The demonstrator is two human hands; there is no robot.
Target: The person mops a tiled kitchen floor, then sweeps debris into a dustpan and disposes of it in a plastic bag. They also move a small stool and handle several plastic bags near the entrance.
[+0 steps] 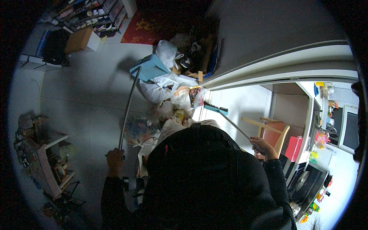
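In the head view, my left hand [115,161] grips the top of a long dark handle. At its far end a blue dustpan [151,67] is held above the bags, tilted. My right hand [263,148] is closed on the handle of a broom [216,109], whose blue head with dark bristles lies at the threshold of a bright doorway. Between the two tools are a tied white plastic bag [167,53], another white bag [156,91] and several crumpled bags and wrappers [181,97] on the floor. My dark jacket covers the lower middle.
A wooden chair [276,130] stands beyond the doorway, near a kitchen counter [305,143]. A shoe rack [110,17], a cardboard box [77,40] and a red mat [143,27] lie farther off. Cluttered shelving [47,164] is at the left. Shoes [186,61] lie by the wall.
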